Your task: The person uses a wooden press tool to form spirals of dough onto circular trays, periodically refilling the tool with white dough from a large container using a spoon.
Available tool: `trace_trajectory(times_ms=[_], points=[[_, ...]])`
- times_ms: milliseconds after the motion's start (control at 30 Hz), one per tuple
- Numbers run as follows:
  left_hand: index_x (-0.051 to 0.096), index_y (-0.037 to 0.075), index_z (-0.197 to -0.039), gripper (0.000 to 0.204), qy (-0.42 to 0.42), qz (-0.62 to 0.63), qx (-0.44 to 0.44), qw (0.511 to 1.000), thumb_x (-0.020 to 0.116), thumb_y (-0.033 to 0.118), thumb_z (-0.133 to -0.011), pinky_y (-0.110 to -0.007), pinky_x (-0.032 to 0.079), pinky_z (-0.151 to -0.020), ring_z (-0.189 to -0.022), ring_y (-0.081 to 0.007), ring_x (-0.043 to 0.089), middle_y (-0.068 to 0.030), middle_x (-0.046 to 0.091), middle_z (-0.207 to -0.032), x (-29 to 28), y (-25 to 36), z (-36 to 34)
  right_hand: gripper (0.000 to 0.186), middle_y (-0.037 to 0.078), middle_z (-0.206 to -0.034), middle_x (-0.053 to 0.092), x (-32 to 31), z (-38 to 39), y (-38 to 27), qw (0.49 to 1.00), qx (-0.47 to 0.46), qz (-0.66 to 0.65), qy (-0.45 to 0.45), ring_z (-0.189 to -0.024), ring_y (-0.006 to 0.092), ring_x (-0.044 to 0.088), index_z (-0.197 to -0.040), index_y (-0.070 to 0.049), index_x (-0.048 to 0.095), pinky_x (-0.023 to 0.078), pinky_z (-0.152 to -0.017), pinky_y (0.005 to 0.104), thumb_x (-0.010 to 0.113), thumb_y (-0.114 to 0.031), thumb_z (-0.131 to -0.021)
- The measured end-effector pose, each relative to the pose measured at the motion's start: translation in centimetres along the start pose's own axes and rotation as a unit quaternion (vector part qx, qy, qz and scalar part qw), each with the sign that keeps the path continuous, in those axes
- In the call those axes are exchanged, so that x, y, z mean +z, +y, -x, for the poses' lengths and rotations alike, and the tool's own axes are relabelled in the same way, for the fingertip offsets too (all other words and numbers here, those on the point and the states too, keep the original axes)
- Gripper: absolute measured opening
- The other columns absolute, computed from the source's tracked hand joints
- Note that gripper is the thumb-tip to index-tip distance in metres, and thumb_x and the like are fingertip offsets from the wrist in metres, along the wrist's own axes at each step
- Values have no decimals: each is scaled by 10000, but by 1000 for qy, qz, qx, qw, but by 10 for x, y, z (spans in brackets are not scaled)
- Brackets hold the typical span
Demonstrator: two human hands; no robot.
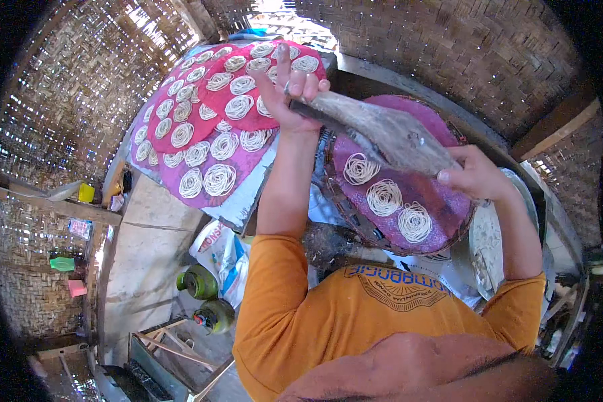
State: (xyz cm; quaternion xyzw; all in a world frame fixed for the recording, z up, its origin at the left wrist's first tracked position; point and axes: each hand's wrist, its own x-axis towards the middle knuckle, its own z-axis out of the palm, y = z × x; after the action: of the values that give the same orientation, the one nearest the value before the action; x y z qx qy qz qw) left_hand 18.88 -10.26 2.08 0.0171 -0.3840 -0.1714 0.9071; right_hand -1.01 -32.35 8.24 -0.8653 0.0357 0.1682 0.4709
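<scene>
A long, rough piece of grey wood (395, 130) is raised between my two hands, slanting down from left to right. My left hand (291, 94) is closed around its far left end, curled fingers on the wood and one finger pointing up. At the other end, my right hand (476, 173) grips the wood with thumb and fingers. Below it lies a round tray covered with purple cloth (442, 208). Pale coils of noodle-like strands (384, 197) rest on that cloth, partly hidden by the wood.
Pink and purple cloths (204, 97) on the left hold many pale coils. Two green gas cylinders (197, 283) stand on the floor beside a white printed sack (224, 258). Woven bamboo walls (442, 40) surround the place. A pale round pan (486, 244) sits by my right arm.
</scene>
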Motion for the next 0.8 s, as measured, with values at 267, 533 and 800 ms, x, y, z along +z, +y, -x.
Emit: trace_trajectory(times_ms=[267,533,800], points=[[464,144,-1172,655,-10,63,-19,998,304,641,-777,-352,440,-624,-482,-116,439,30,483,-539,11,26,-10,513,35,-718,583,10,-7,-17,999,41,0,-9,-590,81,494,-1079,-59,556,408,-530,246,638,-377,-685],[480,120,-1146,663,-8,84,-54,995,288,641,-784,-323,423,-630,-517,-111,447,25,482,-552,5,-7,14,528,19,-745,576,8,7,27,999,-43,-30,-4,-655,75,502,-1085,-14,535,419,-571,239,653,-339,-685],[389,-1,-1199,563,254,-177,-492,814,393,441,-851,-325,331,-919,-1060,-243,440,-124,460,-1182,-20,-63,49,489,72,-798,595,9,11,38,999,-17,-42,15,-662,128,536,-982,26,549,433,-598,278,661,-339,-677]])
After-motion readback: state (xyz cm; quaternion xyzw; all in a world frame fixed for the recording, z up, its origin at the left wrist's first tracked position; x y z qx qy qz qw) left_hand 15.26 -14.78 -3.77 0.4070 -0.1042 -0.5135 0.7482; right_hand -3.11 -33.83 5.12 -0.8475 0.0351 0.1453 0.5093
